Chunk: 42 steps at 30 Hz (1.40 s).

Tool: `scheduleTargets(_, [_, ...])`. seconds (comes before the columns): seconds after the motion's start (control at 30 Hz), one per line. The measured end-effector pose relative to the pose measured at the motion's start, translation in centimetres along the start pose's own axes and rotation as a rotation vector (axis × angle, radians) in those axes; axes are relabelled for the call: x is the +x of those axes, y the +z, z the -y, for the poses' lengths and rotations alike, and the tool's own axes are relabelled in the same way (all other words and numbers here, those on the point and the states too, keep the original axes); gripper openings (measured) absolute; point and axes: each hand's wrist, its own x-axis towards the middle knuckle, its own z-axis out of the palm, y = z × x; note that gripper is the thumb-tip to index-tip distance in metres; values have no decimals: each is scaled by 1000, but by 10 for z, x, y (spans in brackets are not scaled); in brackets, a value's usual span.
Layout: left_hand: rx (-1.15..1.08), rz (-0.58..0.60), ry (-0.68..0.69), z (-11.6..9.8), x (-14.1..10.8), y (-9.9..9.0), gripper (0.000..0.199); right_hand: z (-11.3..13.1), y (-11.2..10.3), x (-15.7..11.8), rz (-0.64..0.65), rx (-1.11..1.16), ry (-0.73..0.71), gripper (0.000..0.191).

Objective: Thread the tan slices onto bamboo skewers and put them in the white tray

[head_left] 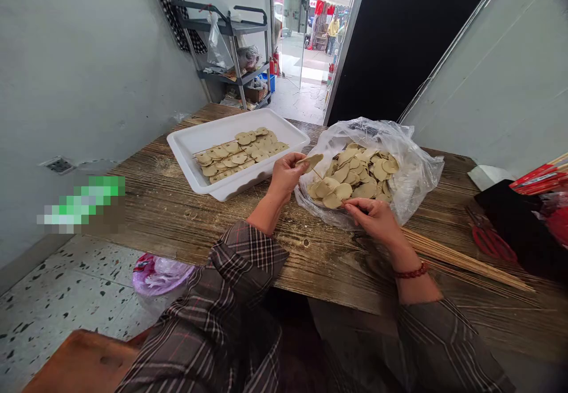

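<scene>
My left hand pinches a thin, pale beige round slice between thumb and fingers. A short length of bamboo skewer shows just below that slice. Lower down, several slices appear threaded on the skewer, over the edge of the open plastic bag. My right hand is closed, its fingertips gripping the skewer's near end. A heap of loose slices fills the bag. To the left, a white plastic tub holds skewered slices laid in rows.
Bare bamboo skewers lie on the wooden table beside my right forearm. Red-handled scissors and a black box sit at the right. Beyond the table stand a grey cart and an open doorway. A purple-lined bin is on the floor.
</scene>
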Motion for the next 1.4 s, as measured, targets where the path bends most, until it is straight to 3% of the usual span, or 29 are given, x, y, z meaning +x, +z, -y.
scheduleTargets(0.33, [-11,57,-26,1,-3,4,17,-2,4,0,-41,5,-17,35])
scheduleTargets(0.67, [-254,-14,-291,-6,-4,1,26,-7,7,1,-70,72,-42,36])
scheduleTargets(1.07, [-381,-30,-410,-12,-6,2,15,-4,8,-1,-72,81,-60,35])
scheduleTargets(1.2, [-397,-13,-407,-10,-7,3,14,-6,9,0,-90,80,-56,35])
scheduleTargets(1.4, [-349,30,-344,-7,-8,6,27,-8,12,0,-108,71,-57,35])
